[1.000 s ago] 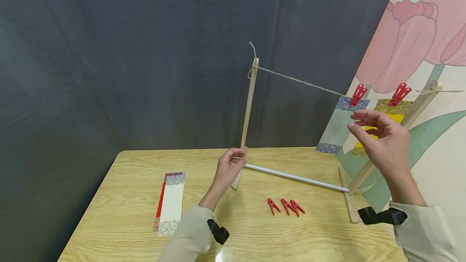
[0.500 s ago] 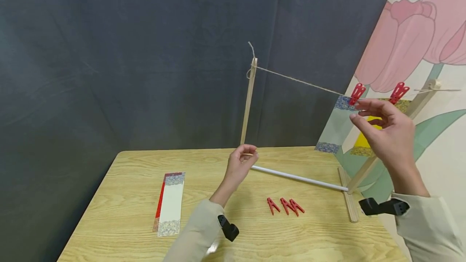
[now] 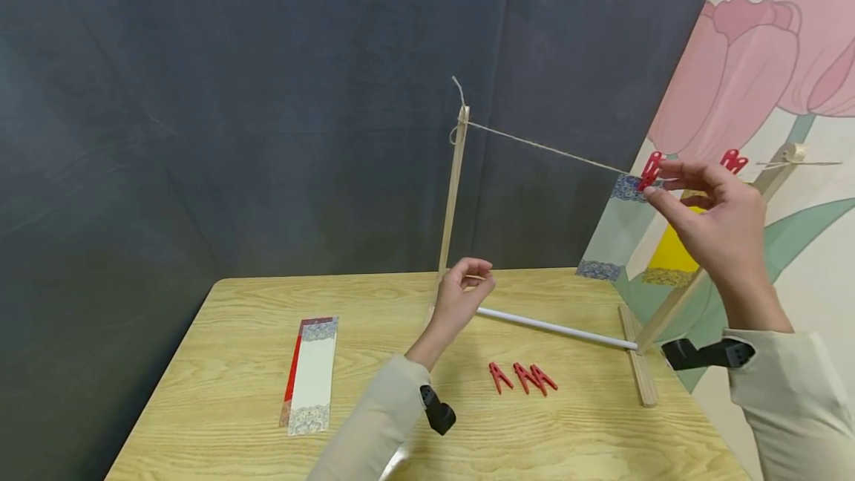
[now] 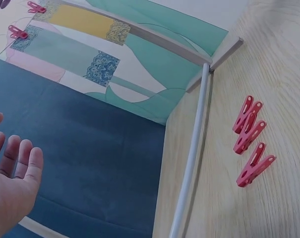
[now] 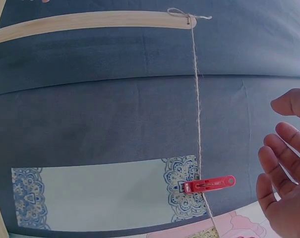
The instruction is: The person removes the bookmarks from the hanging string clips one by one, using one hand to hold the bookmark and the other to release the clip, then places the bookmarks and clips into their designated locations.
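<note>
In the head view, we see the right hand (image 3: 724,221), fingers parted and grasping nothing, beside the red clip (image 3: 649,171) pinning the blue-edged strip (image 3: 609,232) to the string (image 3: 548,148); it partly covers the yellow strip (image 3: 670,252). The left hand (image 3: 462,294), loosely bent and empty, blocks one end of the white rod (image 3: 554,327). Overlapping strips (image 3: 312,377) lie on the worktop (image 3: 227,392). From the left wrist, we find three loose clips (image 4: 249,135) near that rod. From the right wrist, we see a gap between fingers (image 5: 274,161) and clip.
</note>
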The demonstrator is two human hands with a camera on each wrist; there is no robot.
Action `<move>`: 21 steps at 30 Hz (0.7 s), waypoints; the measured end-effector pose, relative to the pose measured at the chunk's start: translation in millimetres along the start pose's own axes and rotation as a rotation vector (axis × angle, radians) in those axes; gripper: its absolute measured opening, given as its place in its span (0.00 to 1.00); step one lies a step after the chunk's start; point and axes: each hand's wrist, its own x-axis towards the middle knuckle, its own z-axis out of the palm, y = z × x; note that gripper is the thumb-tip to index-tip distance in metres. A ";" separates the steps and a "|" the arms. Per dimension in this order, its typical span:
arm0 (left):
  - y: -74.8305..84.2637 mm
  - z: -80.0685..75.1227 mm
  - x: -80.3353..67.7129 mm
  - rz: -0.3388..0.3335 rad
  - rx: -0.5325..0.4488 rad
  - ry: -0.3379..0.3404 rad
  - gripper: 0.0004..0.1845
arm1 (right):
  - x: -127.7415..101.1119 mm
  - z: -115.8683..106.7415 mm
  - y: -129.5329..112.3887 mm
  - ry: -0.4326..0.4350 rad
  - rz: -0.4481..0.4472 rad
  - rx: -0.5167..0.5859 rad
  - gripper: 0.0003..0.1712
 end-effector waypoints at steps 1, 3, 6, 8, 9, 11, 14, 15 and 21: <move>0.6 1.6 0.8 0.002 0.003 -0.003 0.10 | 1.5 -0.4 0.1 -0.005 0.003 -0.002 0.20; 1.0 5.0 2.9 0.003 0.008 -0.011 0.10 | 4.2 -1.4 0.4 -0.016 0.013 -0.007 0.20; 2.7 9.9 5.4 0.007 0.021 -0.028 0.10 | 7.5 -3.2 1.7 -0.025 0.027 -0.005 0.21; 3.2 12.8 6.7 0.005 0.028 -0.035 0.10 | 9.6 -4.0 2.3 -0.027 0.041 -0.010 0.21; 3.8 14.2 7.3 0.004 0.030 -0.039 0.10 | 10.5 -4.5 2.7 -0.027 0.048 -0.012 0.21; 4.9 17.0 8.4 0.003 0.035 -0.045 0.10 | 12.8 -5.2 2.9 -0.022 0.057 -0.030 0.21; 6.1 21.1 10.5 0.006 0.040 -0.045 0.10 | 15.5 -6.7 4.4 -0.029 0.073 -0.058 0.22; 6.7 22.4 11.1 0.005 0.041 -0.044 0.10 | 16.3 -7.3 5.2 -0.033 0.077 -0.065 0.22; 9.0 29.3 15.8 0.000 0.049 -0.052 0.10 | 21.9 -11.2 11.3 -0.061 0.087 -0.090 0.23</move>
